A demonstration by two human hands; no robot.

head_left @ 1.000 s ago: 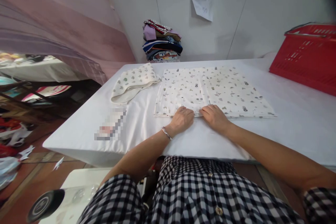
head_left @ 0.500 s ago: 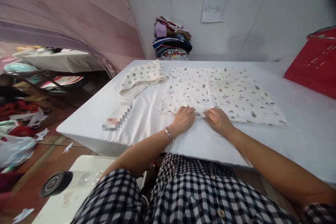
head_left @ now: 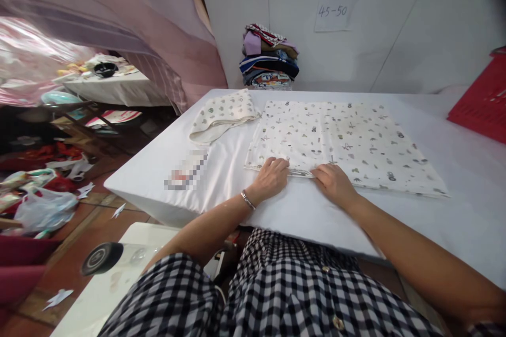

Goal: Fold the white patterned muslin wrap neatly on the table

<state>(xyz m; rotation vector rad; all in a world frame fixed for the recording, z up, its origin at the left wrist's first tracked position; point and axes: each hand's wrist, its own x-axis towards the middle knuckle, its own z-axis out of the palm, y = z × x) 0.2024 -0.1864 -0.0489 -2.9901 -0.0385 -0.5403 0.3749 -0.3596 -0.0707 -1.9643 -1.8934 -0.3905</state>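
A white cloth (head_left: 340,139) printed with small grey, green and brown figures lies folded in layers on the white-covered table (head_left: 138,168). My left hand (head_left: 272,178) is closed on its near edge, left of the middle, with the fingertips curled over the layers. My right hand (head_left: 334,181) pinches the same edge a little further right. Between the two hands the stacked layers of the edge show. Behind and to the left lies a second folded cloth (head_left: 225,113), cream with small green prints, close to the first cloth's far left corner.
A blurred-out flat object (head_left: 185,169) lies on the table's left part. Folded fabrics (head_left: 269,58) are stacked against the wall. A red plastic basket (head_left: 480,97) stands at the right. A white stool (head_left: 134,253) is beside the table's front left; bags (head_left: 47,210) lie on the floor.
The camera view has swung slightly left. My left hand has shifted left along the cloth's near edge, widening the gap between my hands. My right hand stays at the edge.
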